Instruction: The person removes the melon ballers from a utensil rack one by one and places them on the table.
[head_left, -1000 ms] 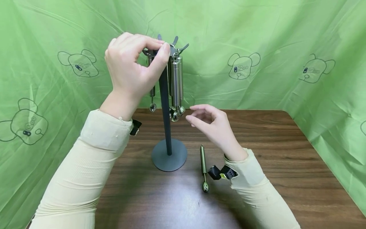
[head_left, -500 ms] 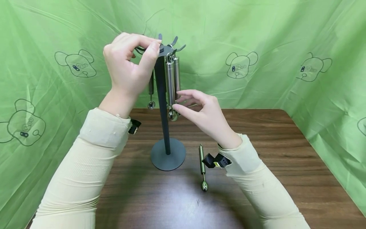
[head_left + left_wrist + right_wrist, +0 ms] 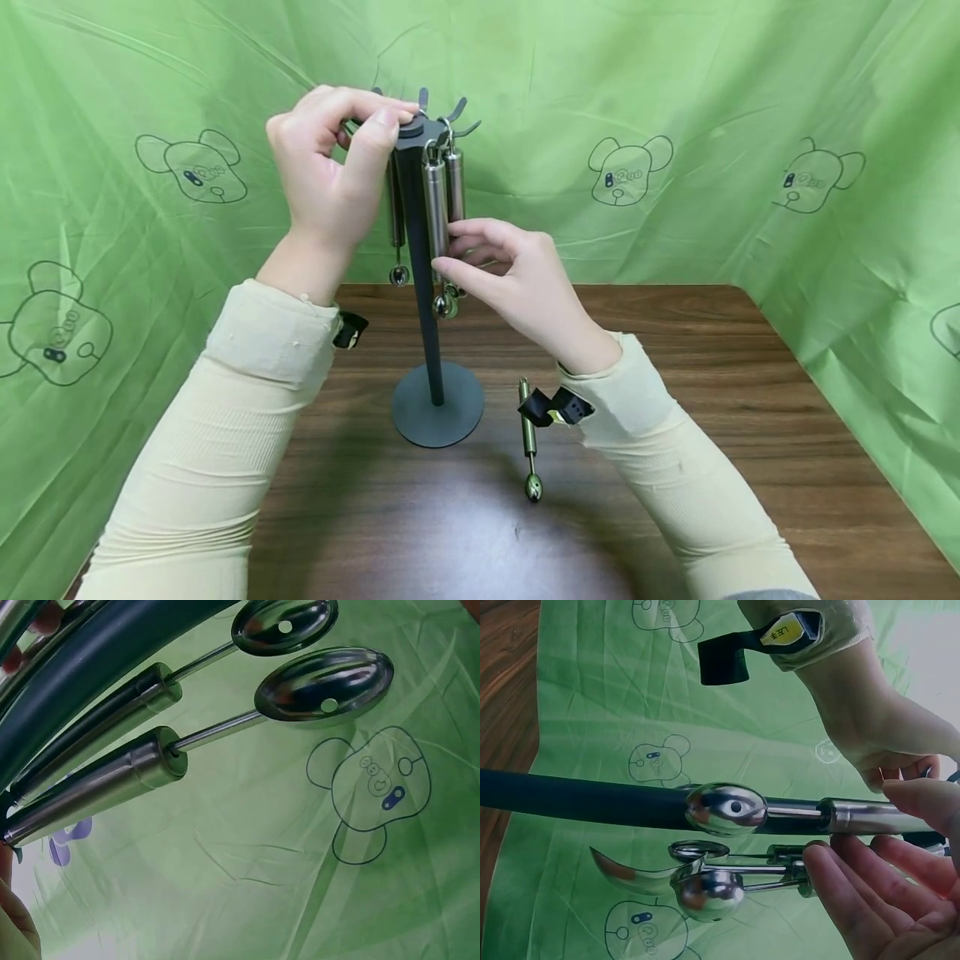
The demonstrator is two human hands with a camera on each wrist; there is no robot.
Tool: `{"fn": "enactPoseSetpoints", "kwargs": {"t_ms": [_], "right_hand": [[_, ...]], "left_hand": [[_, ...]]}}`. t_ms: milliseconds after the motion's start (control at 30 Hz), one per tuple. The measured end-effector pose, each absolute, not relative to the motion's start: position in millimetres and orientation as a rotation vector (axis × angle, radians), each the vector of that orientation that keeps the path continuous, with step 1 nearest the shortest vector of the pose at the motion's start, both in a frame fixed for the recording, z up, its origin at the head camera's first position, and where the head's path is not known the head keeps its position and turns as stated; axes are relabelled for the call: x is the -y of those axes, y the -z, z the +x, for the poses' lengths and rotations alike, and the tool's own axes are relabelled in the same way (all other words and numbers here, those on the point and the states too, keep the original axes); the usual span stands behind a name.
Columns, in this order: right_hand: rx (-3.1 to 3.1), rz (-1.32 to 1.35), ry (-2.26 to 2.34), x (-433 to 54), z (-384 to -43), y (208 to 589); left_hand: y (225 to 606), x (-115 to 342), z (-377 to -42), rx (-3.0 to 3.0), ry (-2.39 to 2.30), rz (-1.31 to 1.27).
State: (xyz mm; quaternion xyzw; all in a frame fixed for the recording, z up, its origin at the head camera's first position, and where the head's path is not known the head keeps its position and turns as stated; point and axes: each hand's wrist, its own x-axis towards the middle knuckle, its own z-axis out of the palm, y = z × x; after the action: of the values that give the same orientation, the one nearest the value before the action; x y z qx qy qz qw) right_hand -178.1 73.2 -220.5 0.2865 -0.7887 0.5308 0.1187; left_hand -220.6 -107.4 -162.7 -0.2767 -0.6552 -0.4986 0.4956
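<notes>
My left hand (image 3: 330,158) is high on the left, its thumb and forefinger pinching the top of a dark metal utensil stand (image 3: 438,417). Several steel melon ballers hang from the stand's hooks. My right hand (image 3: 517,267) has its thumb and fingers around the lower handle of the front melon baller (image 3: 437,208), whose oval, holed scoop (image 3: 727,808) hangs free in the right wrist view. Behind it, other scoops (image 3: 712,896) dangle beside the fingers. Two more hanging melon ballers (image 3: 322,682) fill the left wrist view.
Another melon baller (image 3: 529,437) lies on the brown wooden table (image 3: 712,375), right of the stand's round base and below my right wrist. Green cloth (image 3: 540,75) with printed bear heads encloses the back and sides. Each wrist wears a small black camera.
My right hand has moved up and left from beside the hanging melon ballers to the front one's handle. The stand's top and my left hand have shifted slightly left.
</notes>
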Motion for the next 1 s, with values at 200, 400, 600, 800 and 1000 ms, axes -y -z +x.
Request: {"fn": "enactPoseSetpoints", "kwargs": {"t_ms": [200, 400, 600, 800, 1000], "right_hand": [[2.305, 0.863, -1.603, -68, -180, 216], [2.315, 0.837, -1.678, -67, -179, 214], [2.283, 0.819, -1.729, -69, -178, 214], [2.262, 0.800, -1.742, -71, -175, 210], [2.195, 0.801, -1.773, -75, -170, 205]], "left_hand": [[163, 108, -220, 1.579, 1.211, -0.663], [162, 107, -220, 1.585, 1.196, -0.663], [160, 110, -218, 1.622, 1.150, -0.711], [156, 113, -215, 1.686, 1.063, -0.729], [153, 113, -208, 1.721, 0.935, -0.687]]}}
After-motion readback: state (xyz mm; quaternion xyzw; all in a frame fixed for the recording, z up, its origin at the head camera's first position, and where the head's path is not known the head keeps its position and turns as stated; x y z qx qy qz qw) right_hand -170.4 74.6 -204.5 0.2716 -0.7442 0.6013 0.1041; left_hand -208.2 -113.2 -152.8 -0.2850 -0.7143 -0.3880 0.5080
